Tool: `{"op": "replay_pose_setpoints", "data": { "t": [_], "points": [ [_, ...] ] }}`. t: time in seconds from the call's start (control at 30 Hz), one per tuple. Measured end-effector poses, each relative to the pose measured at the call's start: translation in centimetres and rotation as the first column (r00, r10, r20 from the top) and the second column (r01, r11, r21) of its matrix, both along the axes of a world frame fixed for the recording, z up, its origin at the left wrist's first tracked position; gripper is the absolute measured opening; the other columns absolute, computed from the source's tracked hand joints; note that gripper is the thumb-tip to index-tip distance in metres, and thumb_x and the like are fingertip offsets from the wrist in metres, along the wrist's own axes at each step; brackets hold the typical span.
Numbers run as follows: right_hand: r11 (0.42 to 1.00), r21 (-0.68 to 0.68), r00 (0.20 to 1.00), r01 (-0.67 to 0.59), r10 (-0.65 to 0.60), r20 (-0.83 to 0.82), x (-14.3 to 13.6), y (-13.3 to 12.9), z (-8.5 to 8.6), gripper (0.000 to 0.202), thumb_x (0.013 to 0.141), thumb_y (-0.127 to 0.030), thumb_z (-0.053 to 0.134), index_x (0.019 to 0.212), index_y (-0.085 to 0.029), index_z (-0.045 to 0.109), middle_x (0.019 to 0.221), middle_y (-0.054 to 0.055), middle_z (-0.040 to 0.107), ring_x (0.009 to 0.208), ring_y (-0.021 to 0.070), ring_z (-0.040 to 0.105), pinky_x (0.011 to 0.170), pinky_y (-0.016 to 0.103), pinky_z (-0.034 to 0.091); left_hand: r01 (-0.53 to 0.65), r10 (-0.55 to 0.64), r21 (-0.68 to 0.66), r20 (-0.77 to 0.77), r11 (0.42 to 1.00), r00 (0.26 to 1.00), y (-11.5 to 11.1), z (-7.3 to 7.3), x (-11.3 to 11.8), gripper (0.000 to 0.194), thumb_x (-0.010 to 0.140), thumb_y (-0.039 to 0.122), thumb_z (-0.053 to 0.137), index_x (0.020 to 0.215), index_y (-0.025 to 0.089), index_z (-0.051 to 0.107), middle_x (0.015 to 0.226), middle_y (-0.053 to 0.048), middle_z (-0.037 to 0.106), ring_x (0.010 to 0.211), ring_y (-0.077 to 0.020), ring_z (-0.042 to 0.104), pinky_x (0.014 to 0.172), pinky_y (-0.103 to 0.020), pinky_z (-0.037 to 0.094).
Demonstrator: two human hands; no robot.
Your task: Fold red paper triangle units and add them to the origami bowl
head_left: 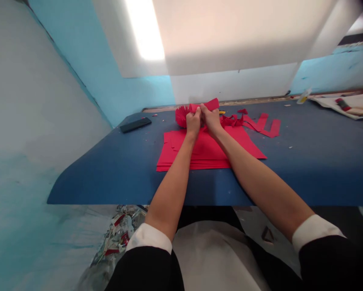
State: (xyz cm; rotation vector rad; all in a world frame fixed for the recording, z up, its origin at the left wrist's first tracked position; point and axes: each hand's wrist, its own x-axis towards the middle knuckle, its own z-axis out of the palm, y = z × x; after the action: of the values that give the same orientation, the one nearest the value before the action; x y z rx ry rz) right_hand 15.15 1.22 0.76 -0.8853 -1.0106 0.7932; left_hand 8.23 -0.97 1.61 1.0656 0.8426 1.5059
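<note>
Near the table's (108, 161) far edge, your left hand (193, 121) and right hand (211, 119) both pinch the strip (212, 104), its long axis roughly along that edge; the fringe (181, 117) sits beside your left hand, the nearer one.

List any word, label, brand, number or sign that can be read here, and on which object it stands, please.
No text can be read.
Red sheets: no print shows.
Small bottle at right: too small and blurred to read.
Dark flat object at left: no legible marking.
Litter below: too small and blurred.
</note>
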Motion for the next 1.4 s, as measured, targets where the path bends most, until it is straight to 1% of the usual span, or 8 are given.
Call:
{"op": "replay_pose_setpoints", "data": {
  "t": [0.07, 0.2, 0.33, 0.5, 0.83, 1.13, 1.27, 1.4],
  "points": [
    [0.995, -0.02, 0.996, -0.093, 0.093, -0.017, 0.0, -0.5, 0.3, 0.066, 0.088, -0.062, 0.076, 0.056, -0.027, 0.032, 0.045, -0.007, 0.032, 0.042, 0.0097, 0.034, 0.043, 0.027, 0.032, -0.009, 0.009, -0.002, 0.073, 1.0, 0.997, -0.4, -0.1, 0.2, 0.058, 0.112, 0.021, 0.052, 0.058, 0.021, 0.032, 0.053, 0.008, 0.029, 0.046, -0.0058, 0.03, 0.049, -0.021, 0.029],
    [0.969, -0.009, 0.968, -0.246, 0.246, 0.044, 0.3, -1.2, 0.7, 0.075, 0.088, -0.078, 0.069, 0.056, -0.028, 0.024, 0.041, -0.009, 0.023, 0.039, 0.0098, 0.028, 0.041, 0.029, 0.031, 0.058, -0.053, -0.032, 0.136, 0.998, 0.989, -0.9, 0.1, 0.0, 0.061, 0.115, 0.027, 0.046, 0.056, 0.02, 0.03, 0.051, 0.008, 0.025, 0.044, -0.0071, 0.025, 0.05, -0.023, 0.027],
    [0.963, 0.002, 0.963, -0.27, 0.27, 0.005, 0.7, -1.0, 0.7, 0.078, 0.086, -0.081, 0.069, 0.055, -0.028, 0.02, 0.041, -0.01, 0.018, 0.04, 0.0096, 0.021, 0.042, 0.03, 0.028, 0.116, -0.112, -0.011, 0.191, 0.993, 0.975, -0.7, 0.0, -0.3, 0.063, 0.117, 0.034, 0.039, 0.056, 0.021, 0.029, 0.05, 0.006, 0.025, 0.045, -0.0087, 0.028, 0.05, -0.024, 0.031],
    [0.957, -0.043, 0.956, -0.287, 0.283, -0.078, 1.1, -0.7, 1.0, 0.076, 0.093, -0.076, 0.064, 0.056, -0.028, 0.018, 0.04, -0.009, 0.017, 0.042, 0.0113, 0.021, 0.044, 0.029, 0.03, 0.142, -0.149, 0.056, 0.146, 0.988, 0.978, -0.6, 0.0, -0.5, 0.068, 0.116, 0.045, 0.041, 0.054, 0.022, 0.024, 0.051, 0.004, 0.028, 0.048, -0.0092, 0.037, 0.058, -0.023, 0.041],
    [0.958, 0.061, 0.96, -0.28, 0.28, 0.008, 2.0, -0.1, 0.9, 0.077, 0.097, -0.073, 0.061, 0.054, -0.027, 0.018, 0.043, -0.008, 0.008, 0.042, 0.012, 0.018, 0.045, 0.033, 0.026, 0.091, -0.108, 0.089, 0.212, 0.992, 0.971, -0.6, 0.0, -0.5, 0.071, 0.117, 0.046, 0.037, 0.053, 0.022, 0.018, 0.051, 0.005, 0.02, 0.049, -0.0095, 0.032, 0.057, -0.021, 0.04],
    [0.971, 0.121, 0.968, -0.204, 0.218, -0.121, 2.7, 2.1, -0.7, 0.079, 0.084, -0.095, 0.053, 0.059, -0.029, 0.02, 0.048, -0.008, 0.016, 0.042, 0.0124, 0.023, 0.042, 0.032, 0.027, 0.012, -0.004, -0.021, 0.355, 1.0, 0.935, -1.3, 0.7, -0.8, 0.065, 0.119, 0.029, 0.018, 0.055, 0.021, 0.015, 0.048, 0.004, 0.019, 0.045, -0.0098, 0.025, 0.053, -0.022, 0.033],
    [0.987, 0.137, 0.99, -0.086, 0.1, -0.101, 2.3, 1.9, -0.6, 0.078, 0.08, -0.099, 0.052, 0.062, -0.028, 0.024, 0.05, -0.008, 0.021, 0.042, 0.0114, 0.023, 0.042, 0.031, 0.024, -0.076, 0.073, 0.003, 0.255, 0.997, 0.964, -1.5, 0.8, -0.3, 0.066, 0.119, 0.041, 0.024, 0.056, 0.023, 0.023, 0.048, 0.006, 0.024, 0.044, -0.0104, 0.025, 0.05, -0.025, 0.029],
    [0.994, 0.11, 1.0, -0.02, 0.021, -0.009, 1.3, -0.1, 0.3, 0.074, 0.085, -0.095, 0.052, 0.062, -0.027, 0.034, 0.052, -0.005, 0.031, 0.044, 0.0112, 0.031, 0.043, 0.029, 0.027, -0.01, 0.007, 0.06, 0.043, 0.998, 0.999, -1.5, 0.3, 1.0, 0.061, 0.115, 0.048, 0.044, 0.06, 0.021, 0.044, 0.05, 0.006, 0.036, 0.045, -0.0095, 0.032, 0.051, -0.025, 0.028]
  ]
}}
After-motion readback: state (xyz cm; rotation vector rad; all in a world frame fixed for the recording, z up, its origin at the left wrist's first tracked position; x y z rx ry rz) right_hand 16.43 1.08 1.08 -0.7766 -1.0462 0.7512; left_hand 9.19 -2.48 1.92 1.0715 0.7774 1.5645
